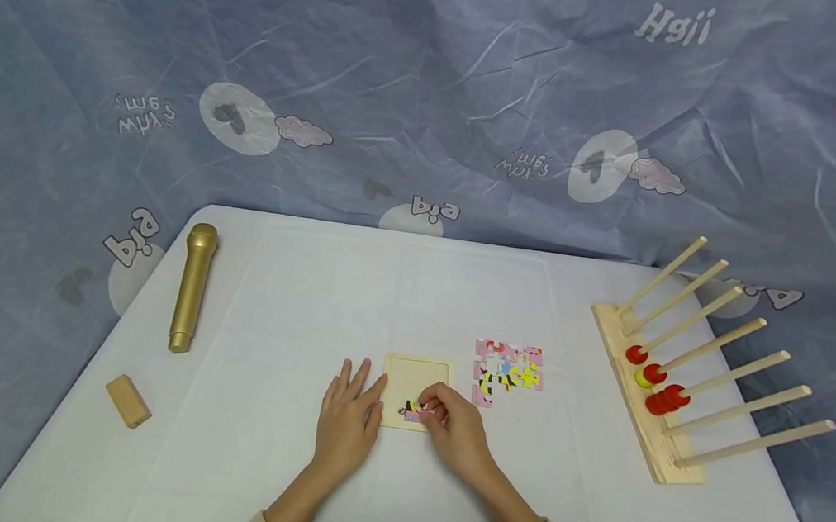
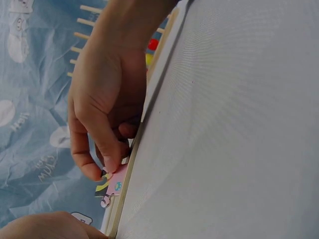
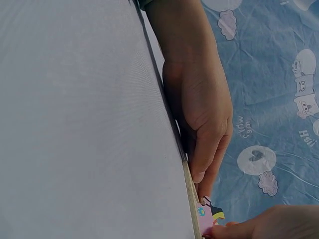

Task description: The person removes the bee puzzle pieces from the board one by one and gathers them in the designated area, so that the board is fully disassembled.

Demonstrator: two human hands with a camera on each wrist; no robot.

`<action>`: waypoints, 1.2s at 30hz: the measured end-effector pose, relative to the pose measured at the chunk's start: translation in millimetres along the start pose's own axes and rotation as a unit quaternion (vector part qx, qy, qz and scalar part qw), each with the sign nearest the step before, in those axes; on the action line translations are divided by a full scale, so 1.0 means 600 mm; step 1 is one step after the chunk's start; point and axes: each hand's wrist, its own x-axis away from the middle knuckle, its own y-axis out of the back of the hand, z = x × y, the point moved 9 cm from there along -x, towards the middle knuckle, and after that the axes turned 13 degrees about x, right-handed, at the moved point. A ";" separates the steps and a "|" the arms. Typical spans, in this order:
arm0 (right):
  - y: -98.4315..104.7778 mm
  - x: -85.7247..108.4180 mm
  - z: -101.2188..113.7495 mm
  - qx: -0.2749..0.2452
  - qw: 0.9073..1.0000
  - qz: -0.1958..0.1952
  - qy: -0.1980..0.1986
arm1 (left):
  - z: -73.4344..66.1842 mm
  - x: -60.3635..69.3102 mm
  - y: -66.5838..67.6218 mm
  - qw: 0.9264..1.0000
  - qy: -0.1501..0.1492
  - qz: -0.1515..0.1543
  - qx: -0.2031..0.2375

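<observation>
A square wooden puzzle tray [image 1: 415, 377] lies on the white table. Pink, yellow and black jigsaw pieces [image 1: 411, 410] are in its lower part, by the near edge. My right hand [image 1: 457, 432] reaches in from the right and pinches a jigsaw piece there between thumb and fingertips; the fingers hide part of it. My left hand [image 1: 349, 425] lies with spread fingers along the tray's left edge. In the left wrist view the pink piece [image 2: 117, 180] shows under the right fingertips. To the tray's right lies a group of loose jigsaw pieces [image 1: 506, 368].
On the right stands a wooden peg rack [image 1: 651, 406] with red and yellow beads [image 1: 663, 400] on some pegs. A gold microphone-shaped object [image 1: 194, 287] and a small wooden block [image 1: 128, 401] lie at the left. Blue-grey patterned cloth [image 1: 418, 87] hangs behind the table.
</observation>
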 end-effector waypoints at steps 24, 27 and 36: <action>0.162 0.018 -0.141 -0.024 0.979 -0.070 -0.188 | 0.005 0.002 -0.004 1.000 0.005 0.008 -0.001; 0.164 0.021 -0.160 -0.001 0.975 -0.069 -0.209 | 0.004 0.001 -0.004 1.000 0.006 0.009 0.002; 0.153 0.023 -0.183 0.038 0.976 -0.086 -0.198 | 0.005 0.001 -0.005 1.000 0.009 0.013 0.005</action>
